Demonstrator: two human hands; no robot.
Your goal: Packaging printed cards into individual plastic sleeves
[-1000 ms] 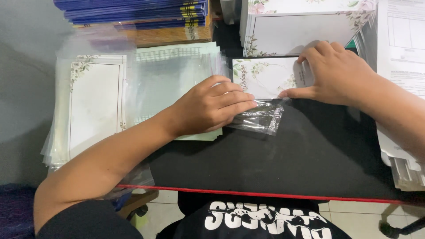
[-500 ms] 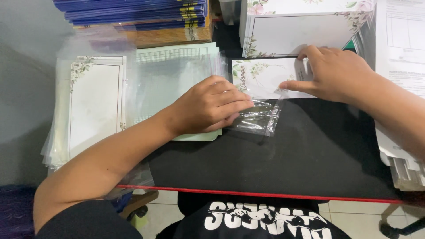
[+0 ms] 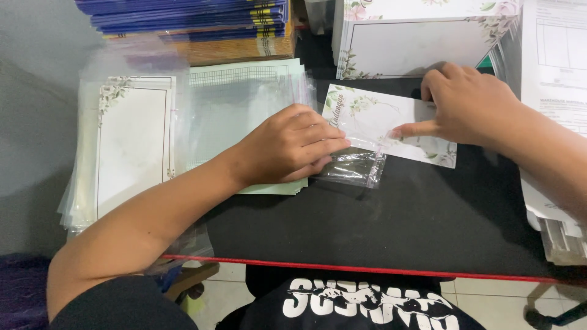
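1. Head view, looking down on a black surface (image 3: 391,226) with a red front edge.
2. Left hand (image 3: 293,150) lies palm down, fingers together and flat, pressing on the near end of a clear plastic sleeve (image 3: 354,168). No closed grip here; the hand is spread and holds the sleeve down by pressure.
3. Right hand (image 3: 471,107) rests on a white floral card (image 3: 391,122). Index finger is stretched out toward the left, tip touching the card near its lower edge; the other fingers are curled on the card's upper edge. Whether the thumb pinches the card cannot be told, it is hidden.
4. Card lies flat at mid-surface, tilted slightly, with its left lower part overlapping the mouth of the sleeve. How far it sits inside the sleeve cannot be told.
5. Sleeve is crinkled and shiny and lies between the 2 hands, touching both the card and the left fingers.
6. Under the left wrist: a stack of pale green sheets (image 3: 238,104) covered by clear film.
7. Far left: a pile of bagged white cards with floral corners (image 3: 131,146).
8. Top left: a stack of blue booklets (image 3: 183,12).
9. Top right: a stack of larger floral-bordered cards (image 3: 416,43), just beyond the right hand.
10. Right edge: a pile of white printed papers (image 3: 556,73).
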